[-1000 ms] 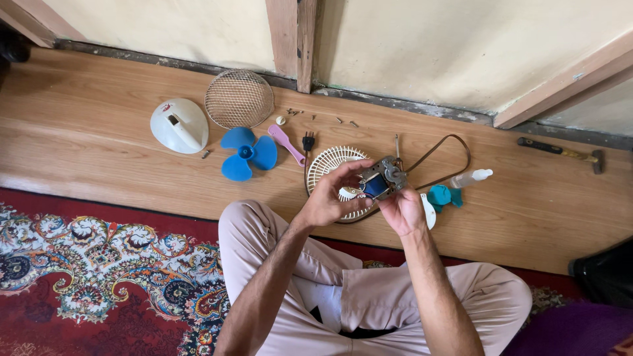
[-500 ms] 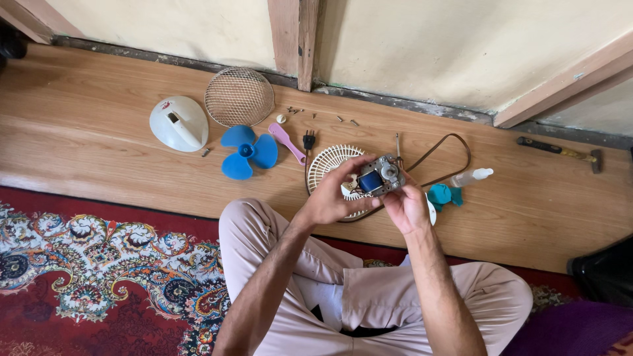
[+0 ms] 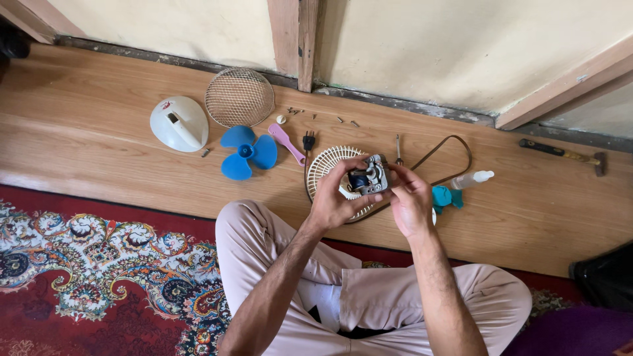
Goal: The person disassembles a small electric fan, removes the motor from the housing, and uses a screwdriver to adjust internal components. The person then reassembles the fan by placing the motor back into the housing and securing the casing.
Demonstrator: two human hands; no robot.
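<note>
Head view: the small fan motor, grey metal with a dark blue coil, is held up between both hands above the white fan grille lying on the wooden floor. The left hand grasps it from the left, its fingers curled over the top and thumb beneath. The right hand grasps its right side, fingertips touching the housing. Beside the grille lie a blue fan blade, a wire mesh guard, a white cover, a brown cord, a hammer well apart.
</note>
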